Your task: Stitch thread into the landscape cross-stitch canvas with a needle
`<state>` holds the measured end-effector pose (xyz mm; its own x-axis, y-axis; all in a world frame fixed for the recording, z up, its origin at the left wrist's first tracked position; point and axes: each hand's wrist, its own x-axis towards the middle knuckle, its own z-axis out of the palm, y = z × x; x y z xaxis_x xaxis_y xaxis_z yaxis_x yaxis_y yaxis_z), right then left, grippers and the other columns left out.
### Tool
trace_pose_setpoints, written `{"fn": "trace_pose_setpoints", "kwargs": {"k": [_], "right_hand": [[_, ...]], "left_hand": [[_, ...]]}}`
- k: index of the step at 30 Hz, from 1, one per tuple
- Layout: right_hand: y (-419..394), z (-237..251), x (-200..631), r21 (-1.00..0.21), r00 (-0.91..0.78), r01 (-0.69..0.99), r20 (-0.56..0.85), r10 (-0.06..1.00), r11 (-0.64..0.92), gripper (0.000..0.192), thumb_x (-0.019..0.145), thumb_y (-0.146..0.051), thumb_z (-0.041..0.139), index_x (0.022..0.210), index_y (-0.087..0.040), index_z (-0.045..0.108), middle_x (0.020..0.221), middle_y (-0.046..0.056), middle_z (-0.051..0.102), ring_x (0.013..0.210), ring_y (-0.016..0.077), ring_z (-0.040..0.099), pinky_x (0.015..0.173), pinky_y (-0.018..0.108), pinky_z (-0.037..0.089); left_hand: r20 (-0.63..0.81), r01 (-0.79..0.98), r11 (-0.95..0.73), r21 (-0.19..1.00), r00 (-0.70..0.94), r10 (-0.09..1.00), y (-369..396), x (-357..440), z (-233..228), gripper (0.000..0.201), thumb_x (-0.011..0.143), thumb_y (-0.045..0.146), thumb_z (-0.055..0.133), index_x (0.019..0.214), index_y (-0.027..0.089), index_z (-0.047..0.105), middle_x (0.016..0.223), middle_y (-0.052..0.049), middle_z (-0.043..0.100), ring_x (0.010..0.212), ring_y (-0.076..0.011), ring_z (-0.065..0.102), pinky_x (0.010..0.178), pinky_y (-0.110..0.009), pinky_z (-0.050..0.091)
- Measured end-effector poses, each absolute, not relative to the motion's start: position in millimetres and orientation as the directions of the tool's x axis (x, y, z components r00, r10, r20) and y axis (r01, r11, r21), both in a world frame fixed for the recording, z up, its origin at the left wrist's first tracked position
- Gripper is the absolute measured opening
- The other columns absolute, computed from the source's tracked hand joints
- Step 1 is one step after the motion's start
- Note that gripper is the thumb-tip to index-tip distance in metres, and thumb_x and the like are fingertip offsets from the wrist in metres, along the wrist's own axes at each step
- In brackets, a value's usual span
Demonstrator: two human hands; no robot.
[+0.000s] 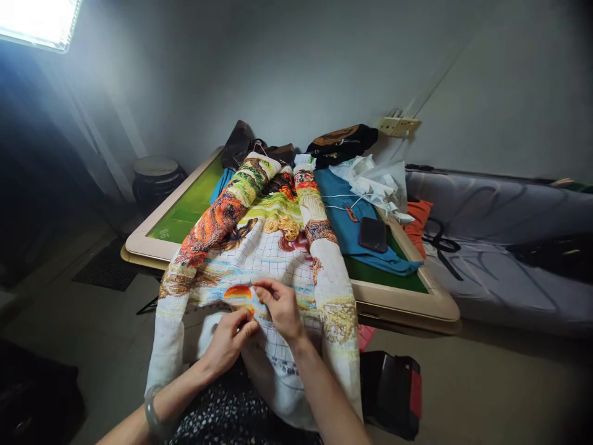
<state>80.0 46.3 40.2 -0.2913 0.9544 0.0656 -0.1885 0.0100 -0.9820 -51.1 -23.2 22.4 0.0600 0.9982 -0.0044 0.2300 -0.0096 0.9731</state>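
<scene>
A large cross-stitch cloth [278, 259] lies across my lap and the table edge, its two sides rolled into thick tubes. Stitched on it are coloured patches, among them an orange and red half-round [238, 293]; bare parts show a printed grid. Just below that half-round, my left hand [229, 339] is closed, thumb and fingers pinching the cloth. My right hand [281, 307] sits right beside the half-round, thumb and forefinger pressed together over the cloth. What they pinch is too small to make out. A bundle of pale yellow thread [283, 227] rests farther up the cloth.
Beneath the cloth is a green-topped table [440, 303] with a pale rim. On its right are a teal cloth [340, 225], a phone [373, 235], small orange snips [351, 213] and a plastic bag [375, 182]. Dark bags [343, 143] stand behind; a sofa [491, 247] is at right.
</scene>
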Motion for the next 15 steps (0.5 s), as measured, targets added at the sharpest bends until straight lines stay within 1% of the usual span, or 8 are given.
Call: {"fn": "trace_pose_setpoints", "kwargs": {"k": [1,4,7,10,12,13,15], "right_hand": [[56,34,73,-0.965,-0.290,-0.253,0.001,0.957,-0.075,0.025,0.071,-0.036,0.073,0.086,-0.017,0.070,0.065,0.000,0.062,0.057,0.0113,0.053,0.059,0.024,0.044],[70,14,65,-0.947,-0.316,-0.291,-0.042,0.948,-0.138,0.032,0.070,-0.038,0.071,0.094,-0.016,0.069,0.054,-0.005,0.054,0.051,0.0096,0.049,0.065,0.028,0.047],[63,2,76,-0.941,-0.302,-0.297,-0.068,0.951,-0.161,0.031,0.071,-0.037,0.071,0.095,-0.017,0.069,0.054,-0.005,0.054,0.055,0.0107,0.053,0.070,0.030,0.047],[49,2,92,-0.938,-0.277,-0.289,-0.110,0.955,-0.191,0.026,0.072,-0.035,0.070,0.089,-0.017,0.070,0.055,-0.004,0.054,0.062,0.0134,0.057,0.067,0.027,0.045],[42,6,100,-0.930,-0.267,-0.299,-0.131,0.955,-0.212,0.023,0.073,-0.035,0.070,0.087,-0.017,0.068,0.054,-0.004,0.054,0.063,0.0135,0.058,0.064,0.026,0.044],[39,8,103,-0.923,-0.264,-0.315,-0.138,0.955,-0.220,0.022,0.073,-0.034,0.070,0.087,-0.018,0.066,0.054,-0.005,0.054,0.062,0.0130,0.058,0.064,0.025,0.043],[34,13,105,-0.907,-0.254,-0.357,-0.136,0.957,-0.224,0.022,0.073,-0.033,0.071,0.087,-0.019,0.062,0.054,-0.006,0.054,0.059,0.0118,0.057,0.063,0.024,0.043]], "left_hand": [[-0.010,0.231,0.000,0.973,0.042,0.999,-21,-52,19,0.025,0.083,0.034,0.053,0.064,0.017,0.055,0.062,0.002,0.055,0.061,-0.0136,0.046,0.059,-0.024,0.034],[-0.050,0.193,0.045,0.980,0.019,0.999,-15,-58,11,0.021,0.080,0.029,0.056,0.063,0.017,0.056,0.062,0.001,0.056,0.062,-0.0145,0.048,0.060,-0.025,0.036],[-0.032,0.101,0.029,0.994,0.025,0.999,-16,-62,6,0.017,0.077,0.027,0.061,0.064,0.016,0.061,0.070,-0.003,0.062,0.071,-0.0171,0.054,0.068,-0.027,0.040],[0.014,-0.036,-0.015,0.999,-0.036,0.999,-20,-60,3,0.018,0.078,0.027,0.062,0.064,0.016,0.064,0.084,-0.006,0.066,0.085,-0.0200,0.058,0.078,-0.029,0.042],[0.052,-0.069,-0.057,0.996,-0.075,0.996,-20,-57,1,0.019,0.079,0.027,0.062,0.064,0.016,0.065,0.094,-0.009,0.067,0.098,-0.0227,0.057,0.085,-0.031,0.041],[0.068,-0.072,-0.073,0.995,-0.072,0.995,-19,-55,1,0.019,0.079,0.027,0.061,0.064,0.016,0.066,0.098,-0.009,0.067,0.101,-0.0234,0.056,0.086,-0.031,0.041],[0.094,-0.070,-0.095,0.993,-0.019,0.995,-16,-53,2,0.021,0.081,0.028,0.060,0.066,0.016,0.067,0.095,-0.010,0.068,0.097,-0.0230,0.058,0.083,-0.031,0.044]]}}
